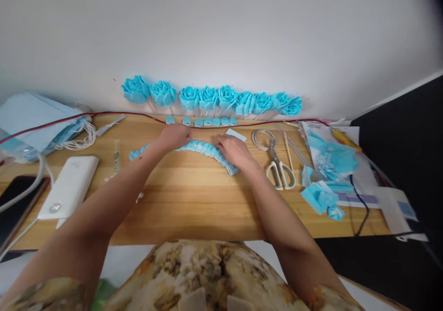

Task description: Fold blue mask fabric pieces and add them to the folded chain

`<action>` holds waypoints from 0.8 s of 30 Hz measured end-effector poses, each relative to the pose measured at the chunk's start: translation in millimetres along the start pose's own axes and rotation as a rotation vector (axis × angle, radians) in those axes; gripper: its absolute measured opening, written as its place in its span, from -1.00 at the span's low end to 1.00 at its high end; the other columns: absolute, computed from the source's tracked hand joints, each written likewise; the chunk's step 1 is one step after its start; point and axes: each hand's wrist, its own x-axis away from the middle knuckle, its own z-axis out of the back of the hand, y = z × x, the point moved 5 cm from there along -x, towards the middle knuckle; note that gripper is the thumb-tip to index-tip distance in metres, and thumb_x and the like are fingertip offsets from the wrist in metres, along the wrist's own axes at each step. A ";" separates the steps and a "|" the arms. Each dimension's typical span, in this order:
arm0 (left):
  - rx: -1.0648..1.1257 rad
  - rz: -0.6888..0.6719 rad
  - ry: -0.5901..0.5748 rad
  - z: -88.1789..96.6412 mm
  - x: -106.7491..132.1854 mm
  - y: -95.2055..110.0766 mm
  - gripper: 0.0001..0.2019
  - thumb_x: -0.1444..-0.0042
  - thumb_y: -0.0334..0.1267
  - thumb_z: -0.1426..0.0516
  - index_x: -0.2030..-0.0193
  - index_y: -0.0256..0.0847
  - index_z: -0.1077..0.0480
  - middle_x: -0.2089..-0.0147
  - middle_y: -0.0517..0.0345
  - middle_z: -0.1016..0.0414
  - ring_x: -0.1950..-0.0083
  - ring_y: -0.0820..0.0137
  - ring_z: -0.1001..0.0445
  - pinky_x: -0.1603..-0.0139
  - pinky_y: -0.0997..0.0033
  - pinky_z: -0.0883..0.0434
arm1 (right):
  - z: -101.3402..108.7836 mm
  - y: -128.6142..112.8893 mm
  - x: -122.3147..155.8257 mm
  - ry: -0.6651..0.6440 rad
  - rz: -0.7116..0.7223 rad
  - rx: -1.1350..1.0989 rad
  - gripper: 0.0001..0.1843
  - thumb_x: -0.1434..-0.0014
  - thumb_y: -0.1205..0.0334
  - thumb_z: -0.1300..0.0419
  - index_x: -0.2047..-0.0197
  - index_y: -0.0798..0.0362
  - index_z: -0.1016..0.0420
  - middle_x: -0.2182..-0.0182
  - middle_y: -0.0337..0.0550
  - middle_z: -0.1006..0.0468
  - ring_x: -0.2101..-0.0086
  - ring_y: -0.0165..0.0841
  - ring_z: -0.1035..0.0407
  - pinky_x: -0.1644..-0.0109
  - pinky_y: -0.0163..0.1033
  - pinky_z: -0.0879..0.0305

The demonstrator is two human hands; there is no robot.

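An arched row of folded light-blue petals (204, 148) overlaps on the wooden table in front of me. My left hand (176, 136) is closed above the row's left part, fingertips pointing down; what they hold, if anything, is hidden. At the row's right part, my right hand (234, 148) has its fingers curled and pressed together on the petals. Part of the row passes behind my left wrist. Just beyond my hands lie several small folded blue pieces (207, 122). A small white card (236, 135) rests behind my right hand.
Several blue handmade roses (208, 98) on sticks lean against the wall. Scissors (279, 172) and a wire coil (263, 139) lie right, near blue scraps (321, 198) and a yellow-handled tool (346, 140). Left are face masks (44, 122), a power bank (71, 186) and a phone (20, 205).
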 end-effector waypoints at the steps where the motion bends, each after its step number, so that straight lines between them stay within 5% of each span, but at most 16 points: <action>1: -0.004 -0.002 0.001 1.6 1.3 1.2 -0.72 -0.19 -0.26 -0.03 0.16 -0.23 -0.56 0.08 -0.10 -0.63 0.03 0.12 -0.56 0.14 0.34 -0.36 | 0.4 1.3 0.6 0.004 0.004 -0.012 -0.77 -0.37 0.25 -0.05 0.10 0.11 -0.52 0.12 0.07 -0.62 0.13 -0.18 -0.47 0.20 -0.21 -0.15; 10: 0.030 0.064 0.133 35.0 26.5 0.2 -0.71 -0.19 -0.22 -0.03 0.10 -0.21 -0.54 0.13 -0.02 -0.64 0.08 0.14 -0.57 0.18 0.35 -0.35 | 15.2 16.3 8.2 0.135 0.062 -0.366 -0.84 -0.28 0.30 -0.13 0.20 0.04 -0.56 0.28 -0.17 -0.66 0.33 -0.35 -0.46 0.29 -0.31 -0.15; 14: 0.049 0.064 0.151 41.9 40.8 -8.9 -0.69 -0.22 -0.23 0.00 0.11 -0.22 -0.56 0.13 -0.03 -0.64 0.09 0.15 -0.57 0.16 0.35 -0.36 | 10.8 18.0 7.7 0.120 0.080 -0.344 -0.82 -0.28 0.29 -0.14 0.20 0.03 -0.59 0.27 -0.17 -0.68 0.30 -0.31 -0.50 0.26 -0.29 -0.22; 20: 0.078 0.117 0.311 55.8 93.1 -59.7 -0.58 -0.28 -0.20 0.09 -0.05 -0.14 -0.56 -0.04 0.05 -0.63 -0.04 0.17 -0.55 -0.02 0.32 -0.39 | 26.0 15.9 38.4 0.268 0.081 -0.086 -0.62 -0.36 0.30 0.00 -0.15 0.06 -0.51 0.08 0.04 -0.68 0.17 -0.11 -0.58 0.14 -0.12 -0.39; 24: 0.045 0.311 0.244 44.6 134.0 -98.0 -0.55 -0.24 -0.23 0.09 -0.06 -0.12 -0.56 0.04 0.05 -0.66 0.06 0.14 -0.59 0.04 0.27 -0.42 | 32.1 -1.2 89.1 0.419 0.281 -0.221 -0.63 -0.38 0.32 -0.01 -0.18 0.01 -0.45 0.00 -0.07 -0.65 0.07 -0.21 -0.57 0.01 -0.15 -0.44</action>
